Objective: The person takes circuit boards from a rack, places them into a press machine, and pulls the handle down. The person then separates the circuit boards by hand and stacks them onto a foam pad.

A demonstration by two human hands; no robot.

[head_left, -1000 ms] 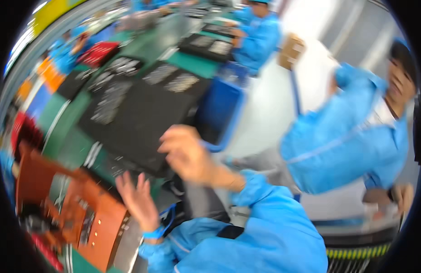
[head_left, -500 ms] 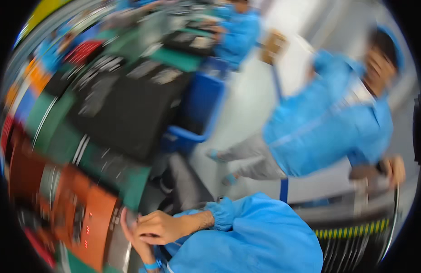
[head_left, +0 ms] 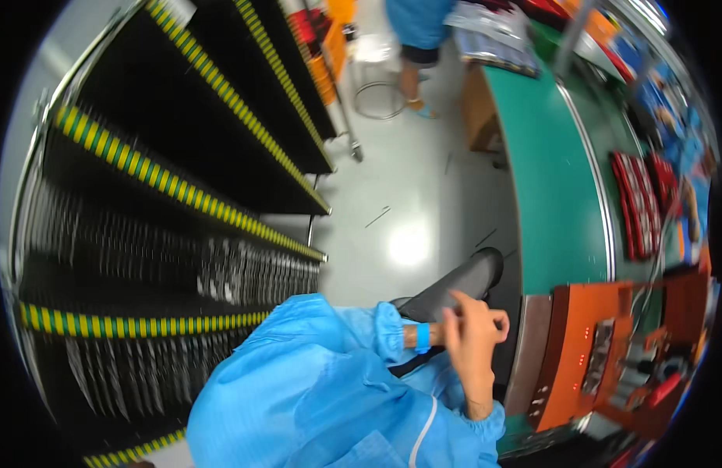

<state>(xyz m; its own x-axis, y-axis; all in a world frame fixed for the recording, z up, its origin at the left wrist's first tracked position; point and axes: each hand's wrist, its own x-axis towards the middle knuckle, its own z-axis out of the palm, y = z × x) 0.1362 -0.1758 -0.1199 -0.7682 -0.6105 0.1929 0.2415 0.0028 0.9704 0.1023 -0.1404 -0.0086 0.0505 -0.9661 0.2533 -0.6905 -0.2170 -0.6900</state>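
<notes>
My right hand is raised in front of my body, close to the near edge of the workbench. Some of its fingers stretch upward and are slightly smeared, and I see nothing held in it. A blue wristband circles my left wrist, and that forearm reaches in from the left. The right hand overlaps my left hand, covering most of it, so its fingers cannot be made out. Beside the hands stands an orange-brown box-shaped device with red lit digits and a metal front strip.
A black rack with yellow-and-green striped shelf edges fills the left side, holding rows of thin panels. A green bench runs along the right, bearing red packs. A cardboard box, a stool and another person are farther off.
My view has swung round: the rack now lies left and the bench right, while the blue bin and nearby co-worker have left view. The hands remain close together, with the right fingers more raised.
</notes>
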